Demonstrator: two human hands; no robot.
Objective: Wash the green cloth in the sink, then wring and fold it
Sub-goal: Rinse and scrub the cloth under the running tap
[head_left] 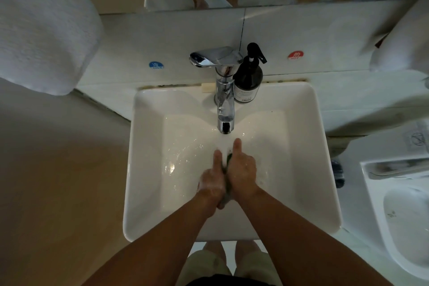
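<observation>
Water ran from the faucet (224, 109) onto our left hand (212, 180) and right hand (242, 169), which we held pressed side by side in the middle of the white sink (144, 169). Both hands were clenched round the green cloth (229, 158), thumbs pointing to the far side, so that only a sliver of it showed between them. Just right of the faucet a dark pump bottle (248, 79) stood on the sink's far rim.
</observation>
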